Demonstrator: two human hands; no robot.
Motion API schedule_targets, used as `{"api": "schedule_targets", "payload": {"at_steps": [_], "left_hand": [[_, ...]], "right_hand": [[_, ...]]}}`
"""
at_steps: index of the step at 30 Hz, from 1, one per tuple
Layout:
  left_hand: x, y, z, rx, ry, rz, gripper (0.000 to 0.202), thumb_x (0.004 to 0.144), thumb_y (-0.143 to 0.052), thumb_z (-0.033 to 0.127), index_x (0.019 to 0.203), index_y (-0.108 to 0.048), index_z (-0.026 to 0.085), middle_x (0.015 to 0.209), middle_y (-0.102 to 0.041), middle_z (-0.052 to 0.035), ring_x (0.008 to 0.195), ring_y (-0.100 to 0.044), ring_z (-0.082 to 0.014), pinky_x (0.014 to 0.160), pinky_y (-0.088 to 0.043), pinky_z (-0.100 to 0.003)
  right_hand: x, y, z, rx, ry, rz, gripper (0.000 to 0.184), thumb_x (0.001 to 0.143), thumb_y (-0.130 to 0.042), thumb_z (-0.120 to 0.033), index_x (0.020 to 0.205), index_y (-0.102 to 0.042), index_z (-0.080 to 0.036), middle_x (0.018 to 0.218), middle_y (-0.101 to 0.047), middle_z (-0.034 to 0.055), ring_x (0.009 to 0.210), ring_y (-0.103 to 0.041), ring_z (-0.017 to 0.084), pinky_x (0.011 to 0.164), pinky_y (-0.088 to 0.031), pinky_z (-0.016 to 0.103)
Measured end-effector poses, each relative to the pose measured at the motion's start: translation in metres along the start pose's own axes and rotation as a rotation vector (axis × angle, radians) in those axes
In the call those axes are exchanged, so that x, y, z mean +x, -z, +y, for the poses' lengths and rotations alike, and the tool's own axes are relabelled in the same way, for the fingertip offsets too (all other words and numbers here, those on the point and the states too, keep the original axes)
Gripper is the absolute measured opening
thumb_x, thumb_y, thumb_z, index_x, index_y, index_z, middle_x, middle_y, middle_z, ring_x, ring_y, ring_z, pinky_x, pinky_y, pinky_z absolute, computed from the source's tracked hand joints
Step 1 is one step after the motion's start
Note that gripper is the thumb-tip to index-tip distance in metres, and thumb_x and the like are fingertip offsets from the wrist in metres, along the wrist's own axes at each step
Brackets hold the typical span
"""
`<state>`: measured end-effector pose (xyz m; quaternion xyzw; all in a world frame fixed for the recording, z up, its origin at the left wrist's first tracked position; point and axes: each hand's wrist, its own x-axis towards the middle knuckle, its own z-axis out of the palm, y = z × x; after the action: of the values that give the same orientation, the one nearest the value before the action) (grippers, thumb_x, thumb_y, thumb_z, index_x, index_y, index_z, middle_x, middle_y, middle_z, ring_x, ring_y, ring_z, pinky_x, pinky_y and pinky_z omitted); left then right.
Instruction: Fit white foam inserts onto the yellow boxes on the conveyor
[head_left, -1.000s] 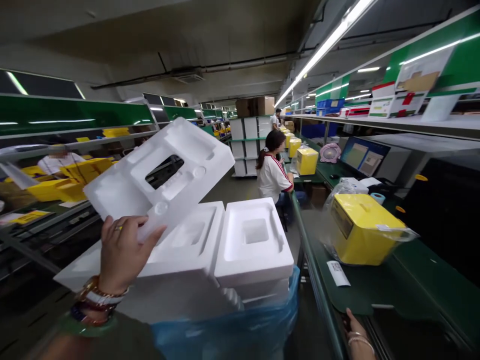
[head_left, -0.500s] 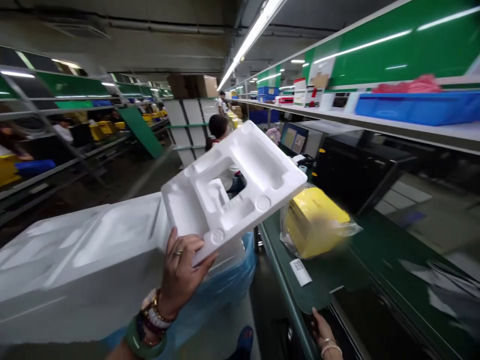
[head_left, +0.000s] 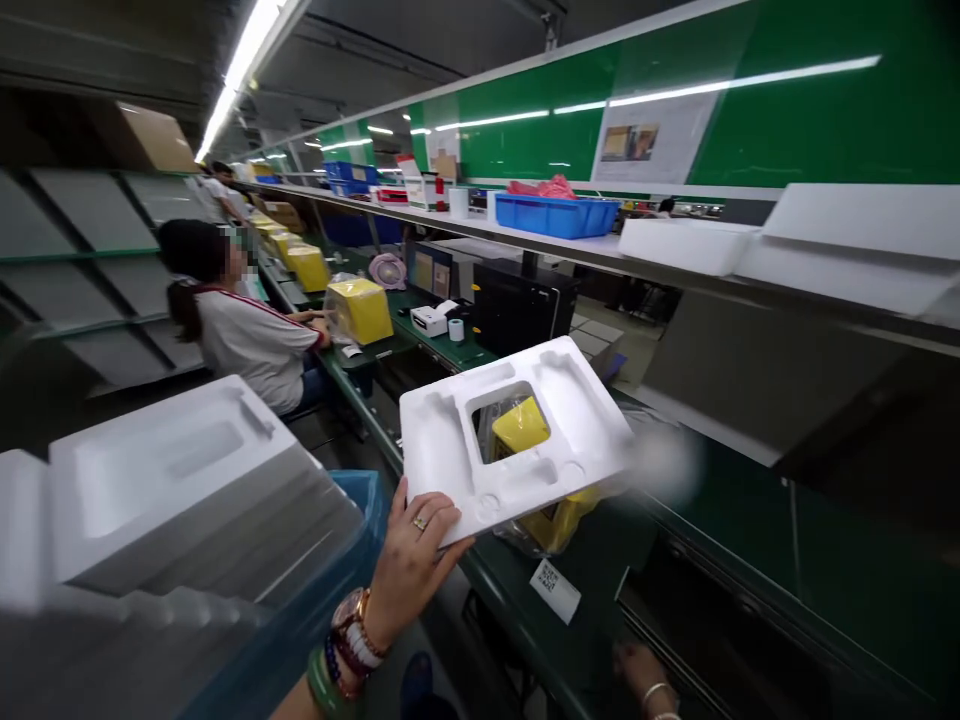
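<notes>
My left hand (head_left: 409, 565) grips the near corner of a white moulded foam insert (head_left: 450, 450), which it holds tilted and nearly flat above the green conveyor belt (head_left: 487, 590). Through the insert's square window shows part of a yellow box in a clear plastic bag (head_left: 521, 425); the insert hides most of that package. A printed QR label (head_left: 553, 590) lies on the belt near it. My right hand (head_left: 641, 680) is dim and blurred at the lower right, beside the belt's edge. It holds nothing that I can see.
A stack of white foam inserts (head_left: 180, 490) stands in a blue liner at the left. A seated co-worker in a white shirt (head_left: 251, 345) works at the belt among yellow packages. A shelf above carries a blue crate (head_left: 555, 215) and foam pieces (head_left: 686, 245); a black machine (head_left: 521, 305) stands below it.
The foam insert has swung down and right, from upright to nearly flat over the yellow package. My view has turned right, so the foam stack has shifted left.
</notes>
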<state>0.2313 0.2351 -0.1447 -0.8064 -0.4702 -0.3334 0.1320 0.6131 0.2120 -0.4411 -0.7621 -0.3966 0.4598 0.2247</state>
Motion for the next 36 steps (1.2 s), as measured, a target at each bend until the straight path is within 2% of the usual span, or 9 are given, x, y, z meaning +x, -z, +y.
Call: {"api": "schedule_targets", "payload": {"at_steps": [3, 5, 9, 13, 18, 21, 28, 33, 36], "left_hand": [[0.016, -0.018, 0.006, -0.103, -0.071, -0.111, 0.018, 0.088, -0.061, 0.025, 0.103, -0.052, 0.022, 0.101, -0.067, -0.0036, 0.115, -0.056, -0.0243, 0.115, -0.021, -0.062], [0.03, -0.028, 0.008, -0.187, -0.121, -0.196, 0.017, 0.089, -0.06, 0.026, 0.104, -0.053, 0.023, 0.104, -0.068, -0.004, 0.125, -0.05, -0.026, 0.113, -0.025, -0.06], [0.065, -0.052, 0.009, -0.396, -0.211, -0.317, 0.013, 0.088, -0.061, 0.029, 0.098, -0.06, 0.021, 0.129, -0.06, -0.0102, 0.14, -0.034, -0.0268, 0.114, -0.034, -0.051], [0.097, -0.094, 0.01, -0.625, -0.127, -0.41, 0.019, 0.081, -0.069, 0.036, 0.089, -0.067, 0.019, 0.153, -0.035, -0.0149, 0.145, -0.023, -0.0318, 0.115, -0.031, -0.05], [0.132, -0.164, 0.014, -0.933, 0.235, -0.353, 0.046, 0.087, -0.055, 0.045, 0.124, -0.059, 0.018, 0.149, -0.042, -0.0162, 0.14, -0.037, -0.0266, 0.118, -0.025, -0.049], [0.152, -0.193, 0.017, -1.118, 0.384, -0.382, 0.047, 0.087, -0.053, 0.041, 0.126, -0.059, 0.016, 0.151, -0.04, -0.014, 0.141, -0.035, -0.0261, 0.119, -0.022, -0.046], [0.166, -0.195, 0.005, -1.375, 0.479, -0.555, 0.045, 0.083, -0.059, 0.036, 0.125, -0.063, 0.019, 0.157, -0.03, -0.0094, 0.143, -0.03, -0.0301, 0.117, -0.028, -0.046], [0.145, -0.205, 0.002, -1.352, 0.401, -0.539, 0.047, 0.085, -0.059, 0.036, 0.129, -0.061, 0.02, 0.156, -0.033, -0.0089, 0.146, -0.024, -0.0268, 0.121, -0.016, -0.045], [0.13, -0.219, 0.001, -1.384, 0.447, -0.539, 0.048, 0.086, -0.056, 0.038, 0.131, -0.059, 0.019, 0.157, -0.03, -0.0104, 0.145, -0.025, -0.0273, 0.12, -0.018, -0.047]], "right_hand": [[-0.02, 0.086, -0.028, 0.177, 0.133, 0.25, 0.047, 0.067, -0.052, -0.063, 0.086, -0.07, -0.023, 0.084, -0.073, 0.0097, 0.095, -0.067, 0.033, 0.092, -0.048, 0.044], [-0.041, 0.14, -0.07, 0.391, 0.264, 0.338, 0.062, 0.074, -0.053, -0.066, 0.115, -0.062, -0.02, 0.109, -0.07, 0.0123, 0.114, -0.06, 0.031, 0.101, -0.044, 0.043], [-0.072, 0.202, -0.163, 0.642, 0.486, 0.178, 0.07, 0.082, -0.052, -0.064, 0.144, -0.035, -0.036, 0.146, -0.046, 0.0052, 0.13, -0.048, 0.027, 0.096, -0.049, 0.043], [-0.063, 0.2, -0.195, 0.535, 0.483, 0.225, 0.087, 0.071, -0.07, -0.054, 0.147, -0.035, -0.029, 0.151, -0.04, 0.0078, 0.128, -0.049, 0.028, 0.098, -0.049, 0.04], [-0.039, 0.184, -0.172, 0.616, 0.362, 0.363, 0.075, 0.069, -0.069, -0.047, 0.137, -0.051, -0.022, 0.143, -0.049, 0.0077, 0.116, -0.058, 0.027, 0.091, -0.054, 0.035], [-0.04, 0.187, -0.168, 0.661, 0.331, 0.442, 0.074, 0.067, -0.068, -0.042, 0.136, -0.053, -0.023, 0.141, -0.051, 0.0061, 0.114, -0.06, 0.027, 0.087, -0.056, 0.033], [-0.065, 0.168, -0.159, 0.571, 0.264, 0.569, 0.069, 0.069, -0.065, -0.041, 0.136, -0.054, -0.027, 0.138, -0.054, 0.0007, 0.119, -0.055, 0.028, 0.089, -0.056, 0.034], [-0.072, 0.169, -0.152, 0.514, 0.174, 0.602, 0.067, 0.067, -0.066, -0.044, 0.133, -0.057, -0.032, 0.143, -0.049, -0.0021, 0.12, -0.056, 0.03, 0.089, -0.056, 0.035], [-0.063, 0.178, -0.154, 0.466, 0.14, 0.568, 0.063, 0.066, -0.067, -0.046, 0.128, -0.061, -0.035, 0.138, -0.054, -0.0031, 0.116, -0.058, 0.031, 0.085, -0.058, 0.038]]}}
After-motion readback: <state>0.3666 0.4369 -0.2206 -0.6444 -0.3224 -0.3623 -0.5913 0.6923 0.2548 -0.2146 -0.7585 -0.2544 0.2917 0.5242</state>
